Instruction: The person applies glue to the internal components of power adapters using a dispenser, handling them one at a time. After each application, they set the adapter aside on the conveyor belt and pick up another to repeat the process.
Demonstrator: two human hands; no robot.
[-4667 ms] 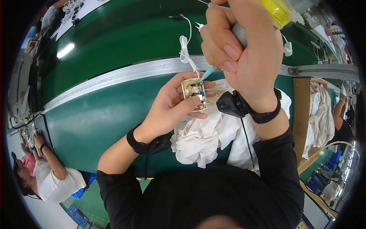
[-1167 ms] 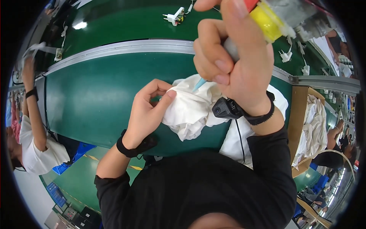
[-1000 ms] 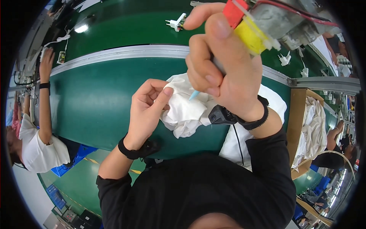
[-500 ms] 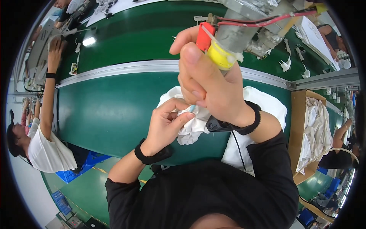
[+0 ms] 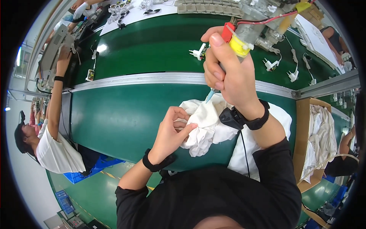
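My right hand (image 5: 236, 78) is wrapped round a dispensing gun (image 5: 240, 46) with a yellow collar, a red switch piece and a pale blue tapered nozzle (image 5: 211, 95). The nozzle points down at a bunched white cloth (image 5: 204, 116); whether it touches the fabric I cannot tell. Pinched between thumb and fingers of my left hand (image 5: 170, 131) is the left side of that cloth. Both wrists wear black bands, the right one with a small black device that partly covers the cloth. A second white cloth (image 5: 280, 114) lies under my right forearm.
A cardboard box (image 5: 303, 143) of white cloths stands at the right. Beyond the metal rail (image 5: 152, 79), white plug adapters (image 5: 271, 65) with cords lie on a green belt. Metal tubing and wires hang above my right hand. A co-worker (image 5: 57, 147) reaches forward at the left.
My right hand has drawn the dispensing gun up and away from my left fingers, so more of the nozzle shows. The pinched cloth looks more spread out. The whole view has shifted slightly.
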